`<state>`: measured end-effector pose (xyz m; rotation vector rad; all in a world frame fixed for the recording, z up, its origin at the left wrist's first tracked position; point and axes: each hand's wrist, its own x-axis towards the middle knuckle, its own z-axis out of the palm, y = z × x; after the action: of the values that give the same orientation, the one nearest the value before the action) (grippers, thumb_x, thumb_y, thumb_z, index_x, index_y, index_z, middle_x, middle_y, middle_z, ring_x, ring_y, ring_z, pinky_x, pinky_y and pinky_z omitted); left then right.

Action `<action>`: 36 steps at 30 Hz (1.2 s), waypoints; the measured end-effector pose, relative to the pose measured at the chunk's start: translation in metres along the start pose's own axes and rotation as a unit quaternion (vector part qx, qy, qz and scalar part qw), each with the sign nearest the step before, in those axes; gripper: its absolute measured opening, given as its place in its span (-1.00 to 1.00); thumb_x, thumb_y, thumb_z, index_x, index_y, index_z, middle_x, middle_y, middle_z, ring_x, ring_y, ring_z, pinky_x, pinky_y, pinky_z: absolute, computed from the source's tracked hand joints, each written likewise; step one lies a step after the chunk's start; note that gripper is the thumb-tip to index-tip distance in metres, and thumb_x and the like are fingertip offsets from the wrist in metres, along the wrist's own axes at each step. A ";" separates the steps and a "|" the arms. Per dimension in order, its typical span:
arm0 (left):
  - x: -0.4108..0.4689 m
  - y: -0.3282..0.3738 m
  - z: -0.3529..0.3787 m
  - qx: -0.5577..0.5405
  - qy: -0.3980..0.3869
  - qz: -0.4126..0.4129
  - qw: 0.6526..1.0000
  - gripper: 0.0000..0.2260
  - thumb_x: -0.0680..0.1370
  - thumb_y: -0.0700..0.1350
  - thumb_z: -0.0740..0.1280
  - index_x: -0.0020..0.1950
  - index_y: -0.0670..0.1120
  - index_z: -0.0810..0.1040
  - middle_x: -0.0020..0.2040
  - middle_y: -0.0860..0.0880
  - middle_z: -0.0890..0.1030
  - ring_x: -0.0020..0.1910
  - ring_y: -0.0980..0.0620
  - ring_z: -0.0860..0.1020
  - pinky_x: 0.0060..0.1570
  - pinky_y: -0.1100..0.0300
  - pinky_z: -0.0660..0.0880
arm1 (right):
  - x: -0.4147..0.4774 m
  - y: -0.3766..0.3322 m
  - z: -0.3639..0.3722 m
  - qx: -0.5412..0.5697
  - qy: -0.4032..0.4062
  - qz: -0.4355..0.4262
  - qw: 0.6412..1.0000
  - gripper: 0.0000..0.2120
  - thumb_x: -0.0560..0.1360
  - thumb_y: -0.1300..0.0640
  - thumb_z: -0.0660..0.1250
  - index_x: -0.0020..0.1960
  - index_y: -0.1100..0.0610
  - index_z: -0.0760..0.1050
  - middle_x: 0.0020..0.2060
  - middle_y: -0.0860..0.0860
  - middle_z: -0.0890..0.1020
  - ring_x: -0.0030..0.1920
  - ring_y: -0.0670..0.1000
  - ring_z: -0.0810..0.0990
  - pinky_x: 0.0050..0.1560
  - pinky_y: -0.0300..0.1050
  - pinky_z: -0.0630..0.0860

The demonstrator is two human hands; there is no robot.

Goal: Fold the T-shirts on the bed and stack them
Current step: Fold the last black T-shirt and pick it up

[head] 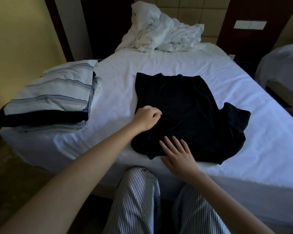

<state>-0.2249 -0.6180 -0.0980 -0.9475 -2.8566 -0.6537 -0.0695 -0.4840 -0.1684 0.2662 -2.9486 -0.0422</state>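
While on bed (pixel 176 65), black T-shirt (pixel 184 107) in left hand (pixel 148 118), under right hand (pixel 176 156).

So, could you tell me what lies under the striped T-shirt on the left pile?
Under the striped T-shirt shows a dark folded layer, then pale folded garments on the bed sheet. Only their edges are visible; the rest is covered.

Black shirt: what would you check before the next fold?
1. Shirt lies flat on the bed: ok.
2. Its left side is folded in: ok, the edge is straight.
3. Right sleeve folded in: not ok, it sticks out.
4. Right hand presses flat on the shirt: ok.
5. Left hand grips cloth: cannot tell.
6. Stack sits apart from the shirt: ok.
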 end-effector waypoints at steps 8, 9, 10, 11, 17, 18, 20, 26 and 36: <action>-0.018 -0.003 0.045 0.123 -0.092 -0.036 0.987 -0.55 0.65 0.14 -0.12 0.54 0.16 -0.04 0.57 0.02 -0.05 0.54 0.00 -0.10 0.46 -0.01 -0.17 | 0.041 0.023 -0.046 0.270 0.118 0.072 0.953 -0.71 0.56 0.08 0.19 0.16 0.15 0.58 0.08 0.03 0.64 0.08 0.04 0.60 0.09 -0.06 0.48; -0.019 -0.005 0.045 0.133 -0.084 -0.033 0.987 -0.55 0.65 0.14 -0.12 0.54 0.16 -0.03 0.57 0.02 -0.04 0.54 0.00 -0.09 0.46 -0.02 -0.15 | 0.055 0.027 -0.051 0.276 0.112 0.097 0.950 -0.74 0.57 0.13 0.21 0.19 0.14 0.56 0.09 0.03 0.63 0.07 0.04 0.59 0.05 -0.10 0.47; -0.019 -0.005 0.045 0.142 -0.077 -0.032 0.986 -0.55 0.65 0.14 -0.11 0.54 0.15 -0.02 0.57 0.02 -0.03 0.54 -0.01 -0.09 0.46 -0.02 -0.14 | 0.071 0.030 -0.055 0.288 0.095 0.124 0.945 -0.74 0.57 0.15 0.20 0.22 0.13 0.53 0.11 0.03 0.61 0.07 0.04 0.58 0.00 -0.14 0.44; -0.021 -0.004 0.045 0.147 -0.071 -0.031 0.986 -0.55 0.65 0.14 -0.11 0.54 0.14 -0.02 0.57 0.02 -0.03 0.54 -0.01 -0.08 0.46 -0.02 -0.14 | 0.087 0.033 -0.057 0.305 0.073 0.148 0.938 -0.72 0.58 0.15 0.19 0.25 0.12 0.50 0.13 0.03 0.60 0.07 0.03 0.57 -0.05 -0.17 0.42; -0.024 -0.006 0.049 0.104 -0.023 -0.017 0.994 -0.50 0.59 0.18 -0.13 0.53 0.14 0.10 0.56 0.01 0.10 0.53 -0.04 -0.01 0.46 -0.05 -0.11 | 0.171 0.031 -0.047 0.372 -0.040 0.210 0.903 -0.74 0.56 -0.01 0.23 0.02 0.19 0.52 -0.16 0.06 0.57 -0.12 0.06 0.55 -0.14 -0.08 0.46; -0.024 -0.006 0.050 0.105 -0.010 -0.013 0.994 -0.43 0.53 0.21 -0.20 0.52 0.15 0.12 0.55 0.01 0.13 0.53 -0.04 0.02 0.46 -0.05 -0.10 | 0.180 0.031 -0.042 0.373 -0.055 0.220 0.900 -0.73 0.54 -0.03 0.26 -0.12 0.19 0.50 -0.28 0.05 0.53 -0.19 0.06 0.53 -0.19 -0.07 0.44; -0.024 -0.008 0.053 0.095 -0.003 -0.010 0.995 -0.33 0.43 0.23 -0.28 0.52 0.16 0.13 0.54 0.01 0.14 0.53 -0.04 0.03 0.46 -0.05 -0.10 | 0.193 0.033 -0.032 0.371 -0.074 0.238 0.895 -0.75 0.51 0.00 0.32 -0.20 0.18 0.47 -0.36 0.01 0.49 -0.23 0.04 0.51 -0.22 -0.09 0.43; -0.024 -0.011 0.053 0.073 -0.008 -0.018 0.997 -0.42 0.51 0.23 -0.20 0.52 0.18 0.12 0.55 0.03 0.10 0.53 -0.02 -0.01 0.46 -0.03 -0.14 | 0.204 0.048 -0.027 0.486 0.015 0.268 0.832 -0.87 0.54 0.14 0.30 -0.15 0.12 0.38 -0.15 0.07 0.55 -0.17 0.01 0.51 -0.18 -0.15 0.44; -0.029 -0.012 0.054 0.042 -0.002 -0.017 0.999 -0.42 0.51 0.23 -0.21 0.52 0.17 0.11 0.56 0.03 0.06 0.54 0.02 -0.06 0.46 -0.02 -0.19 | 0.217 0.056 -0.035 0.428 -0.009 0.228 0.875 -0.87 0.52 0.13 0.33 -0.10 0.19 0.55 -0.33 -0.03 0.51 -0.32 -0.11 0.47 -0.28 -0.23 0.40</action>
<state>-0.2043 -0.6202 -0.1565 -0.8899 -2.8847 -0.5291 -0.2833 -0.4680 -0.0933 -0.3353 -2.7493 1.3272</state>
